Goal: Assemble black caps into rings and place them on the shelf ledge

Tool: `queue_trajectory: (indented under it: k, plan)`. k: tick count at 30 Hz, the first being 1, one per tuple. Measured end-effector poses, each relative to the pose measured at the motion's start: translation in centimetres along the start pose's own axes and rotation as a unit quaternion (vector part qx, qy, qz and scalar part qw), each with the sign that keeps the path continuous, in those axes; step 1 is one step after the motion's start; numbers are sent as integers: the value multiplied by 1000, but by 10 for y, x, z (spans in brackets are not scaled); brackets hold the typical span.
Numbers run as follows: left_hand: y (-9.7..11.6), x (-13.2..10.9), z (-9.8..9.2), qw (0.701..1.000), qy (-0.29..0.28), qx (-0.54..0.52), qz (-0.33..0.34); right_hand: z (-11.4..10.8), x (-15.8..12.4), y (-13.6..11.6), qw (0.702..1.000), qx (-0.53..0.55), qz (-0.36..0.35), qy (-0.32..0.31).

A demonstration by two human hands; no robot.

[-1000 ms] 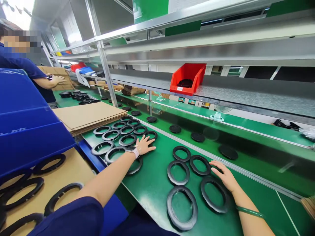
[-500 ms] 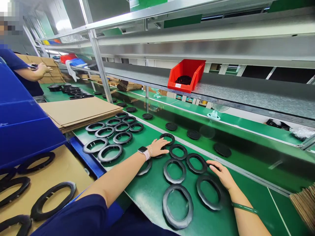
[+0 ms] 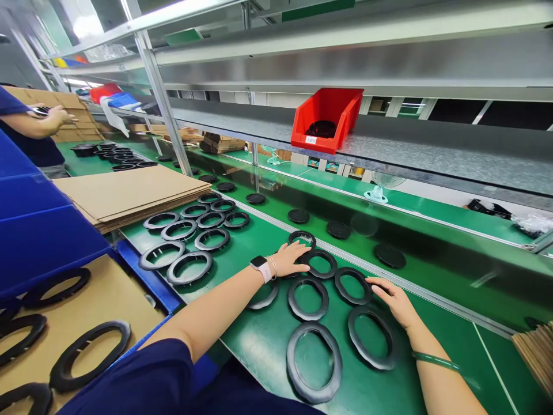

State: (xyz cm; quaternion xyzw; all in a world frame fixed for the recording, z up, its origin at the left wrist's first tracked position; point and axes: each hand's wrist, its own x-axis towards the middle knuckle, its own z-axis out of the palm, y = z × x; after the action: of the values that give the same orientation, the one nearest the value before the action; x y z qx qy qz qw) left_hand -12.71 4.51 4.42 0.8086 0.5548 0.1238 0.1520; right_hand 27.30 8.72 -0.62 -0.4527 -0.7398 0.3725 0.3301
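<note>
Flatly, the left hand was laid open on a black rubber ring at centre, the right hand on another ring, nothing being gripped.

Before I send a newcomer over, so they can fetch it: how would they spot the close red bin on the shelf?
Find the long metal shelf above the green belt. A red plastic bin sits alone there, with something black inside.
</note>
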Motion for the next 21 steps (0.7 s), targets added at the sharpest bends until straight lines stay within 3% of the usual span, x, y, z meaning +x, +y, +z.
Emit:
queue_trajectory:
  k: [4, 7, 12, 16, 21]
  plan:
    - [-23, -19, -23, 998, 43, 38, -39, -2, 0, 2, 1000, -9, 17, -1]
    - [-69, -39, -52, 984, 88, 80, -133, -3, 0, 3, 999, -17, 28, 0]
    - [-155, -69, -93, 927, 131, 129, -327, -1, 1, 2, 999, -20, 42, -4]
    - [-187, -73, -95, 911, 100, 121, -380, 2, 1, 0, 999, -18, 47, -12]
    - [-186, -59, -73, 926, 78, 114, -351, 3, 0, -4, 999, -4, 48, -17]
